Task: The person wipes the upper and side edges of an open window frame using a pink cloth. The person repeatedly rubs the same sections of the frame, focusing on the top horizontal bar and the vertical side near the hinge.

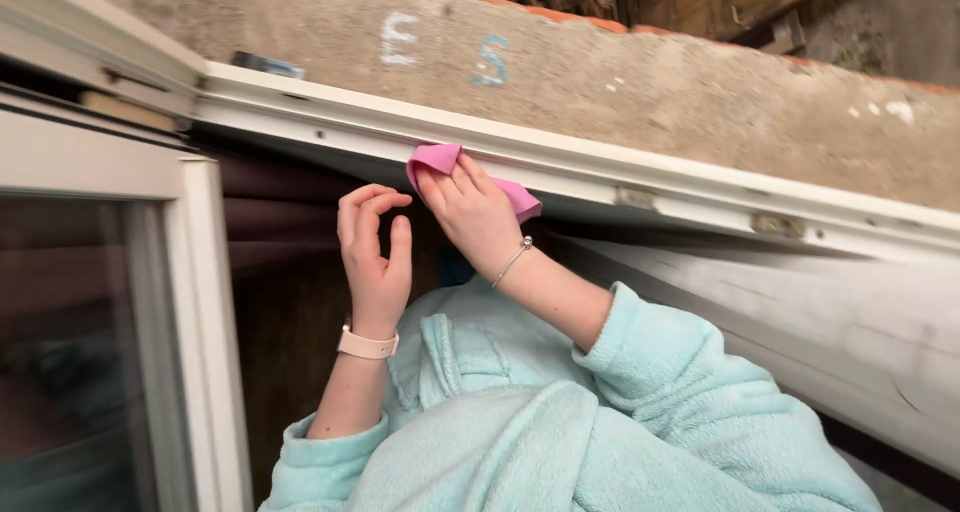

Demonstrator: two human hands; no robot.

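At the top of the open window, against the white frame rail (600,167), my right hand (470,212) is pressing a pink cloth (440,159) flat on the rail's lower edge. Fingers are spreading over the cloth, palm on it, not pinching; one end of the cloth is poking out above my fingertips, the other end is showing past my wrist toward the right. A thin silver bracelet (512,260) is sitting on that wrist.

My left hand (375,252) is hovering just beside the right, slightly lower, holding nothing. Its fingers are curling loosely inward, thumb upright, not touching cloth or rail. A pale pink watch strap (367,346) is wrapping that wrist. The two hands are near each other but apart.

Both arms are coming up in fluffy mint-green sleeves (660,372), pushed back off the forearms.

To the left, a white-framed glass sash (200,302) is standing upright. Above the rail, a rough grey concrete wall (650,82) is running across, with faint painted marks on it. Small metal fittings (778,224) are sitting along the rail further right.
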